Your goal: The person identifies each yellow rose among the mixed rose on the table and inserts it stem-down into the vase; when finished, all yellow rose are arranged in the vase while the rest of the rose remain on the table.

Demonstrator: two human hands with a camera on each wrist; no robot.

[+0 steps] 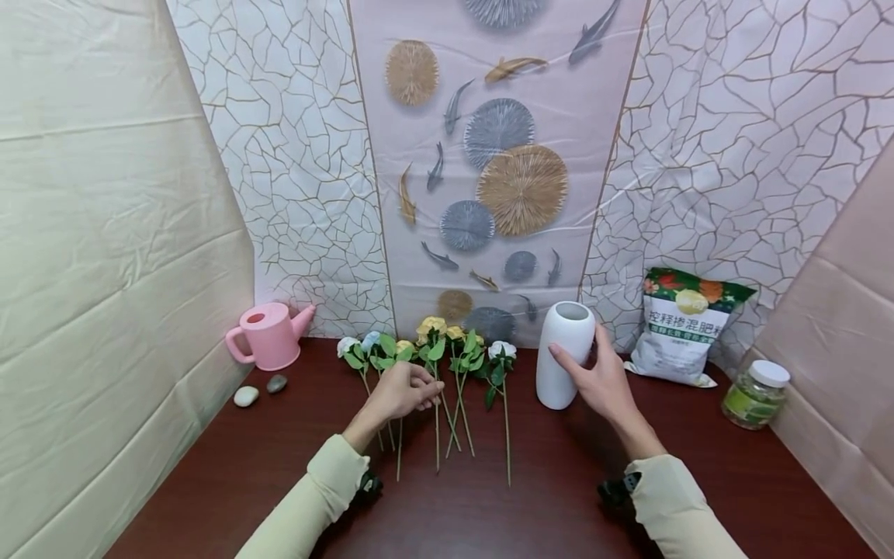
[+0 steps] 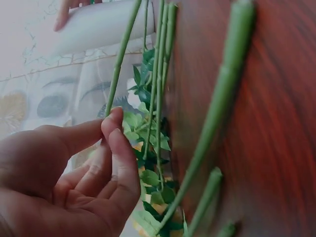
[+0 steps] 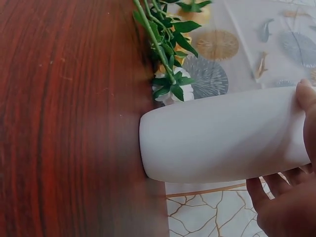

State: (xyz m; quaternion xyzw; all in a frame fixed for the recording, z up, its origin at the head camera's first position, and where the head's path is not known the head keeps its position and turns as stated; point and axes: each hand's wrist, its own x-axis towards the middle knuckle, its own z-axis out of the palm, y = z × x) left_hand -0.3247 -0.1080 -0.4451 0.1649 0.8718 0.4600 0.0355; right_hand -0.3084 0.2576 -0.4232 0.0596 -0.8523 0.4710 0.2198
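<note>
Head view gives me a tall, smooth white vase point(image 1: 566, 334) standing on the dark red-brown wood-grain table point(image 1: 447, 512), its round mouth facing up; I see grey inner wall just below the rim, and the deeper inside is hidden from me. The person's right hand point(image 1: 608, 382) grips it, thumb on the near side and fingers round the other, as my right wrist view also shows. Through the left wrist view I have the left hand point(image 1: 405, 390) pinching a slim green stem point(image 2: 119, 69), thumb and fingertips meeting on it; I cannot tell for certain which bloom it carries. Around that hand lie long-stemmed yellow, white and pale blue flowers point(image 1: 431, 329), heads away from the person, with a white flower point(image 1: 502, 351) just beside the vase. Far left, I pick out a pink watering can point(image 1: 274, 341) with a round top opening, contents unseen. On the right stands a plump white-and-green printed bag point(image 1: 680, 334), its filling hidden, and near it a clear, white-lidded jar point(image 1: 750, 407) holding something greenish-brown I cannot identify.
</note>
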